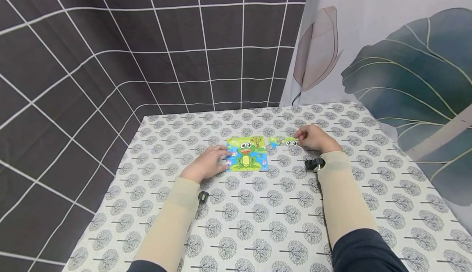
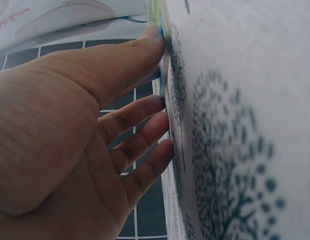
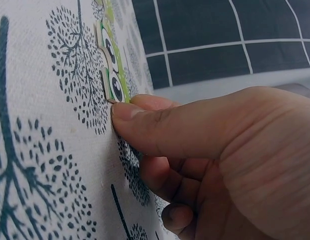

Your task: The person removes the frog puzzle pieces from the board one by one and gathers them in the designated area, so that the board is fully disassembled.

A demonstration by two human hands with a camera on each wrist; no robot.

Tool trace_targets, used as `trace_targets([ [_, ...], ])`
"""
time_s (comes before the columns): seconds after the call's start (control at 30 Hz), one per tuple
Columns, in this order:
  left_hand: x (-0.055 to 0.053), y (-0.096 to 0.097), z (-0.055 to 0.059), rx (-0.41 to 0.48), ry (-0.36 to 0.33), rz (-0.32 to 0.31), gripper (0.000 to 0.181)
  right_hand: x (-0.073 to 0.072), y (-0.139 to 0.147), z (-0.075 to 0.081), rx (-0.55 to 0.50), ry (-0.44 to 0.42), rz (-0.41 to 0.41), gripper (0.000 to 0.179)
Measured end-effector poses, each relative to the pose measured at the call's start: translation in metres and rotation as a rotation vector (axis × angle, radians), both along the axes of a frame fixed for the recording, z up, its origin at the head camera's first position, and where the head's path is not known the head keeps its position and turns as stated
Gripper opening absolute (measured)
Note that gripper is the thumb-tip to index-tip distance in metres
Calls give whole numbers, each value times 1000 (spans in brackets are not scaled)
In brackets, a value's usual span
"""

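Observation:
A square frog puzzle board [image 1: 246,157] lies flat on the table, its picture showing a green frog with a red mouth. My left hand [image 1: 209,162] rests at the board's left edge, thumb and fingers extended and touching it. In the left wrist view the thumb [image 2: 129,55] meets the board's thin edge [image 2: 164,50]. To the right of the board, my right hand [image 1: 313,137] pinches the end of a puzzle piece [image 1: 291,142] printed with two frog eyes. Another puzzle piece [image 1: 274,142], green and blue, lies between that piece and the board.
A white cloth with grey tree prints covers the table [image 1: 258,214]. Behind it hangs a dark curtain [image 1: 184,30] with white grid lines. A pale curtain [image 1: 368,79] with large leaf prints hangs at the right. Each wrist wears a small black device [image 1: 314,164].

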State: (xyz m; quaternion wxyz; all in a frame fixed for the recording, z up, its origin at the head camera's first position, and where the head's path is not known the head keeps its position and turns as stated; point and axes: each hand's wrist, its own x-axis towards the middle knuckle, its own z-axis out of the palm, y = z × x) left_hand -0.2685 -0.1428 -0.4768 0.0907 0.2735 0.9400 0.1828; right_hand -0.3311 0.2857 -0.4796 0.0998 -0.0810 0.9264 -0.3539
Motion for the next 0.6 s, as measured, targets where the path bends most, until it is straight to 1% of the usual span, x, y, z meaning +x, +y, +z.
trace_targets([
  [0.23,-1,1,1,3,1,2,60,1,2,1,-30,-10,-8,23],
  [0.47,-2,-3,-2,3,-19,9,61,3,1,2,-32,-21,9,26],
  [0.6,-3,-4,-2,28,-42,17,60,4,-2,4,-65,-35,-21,28],
])
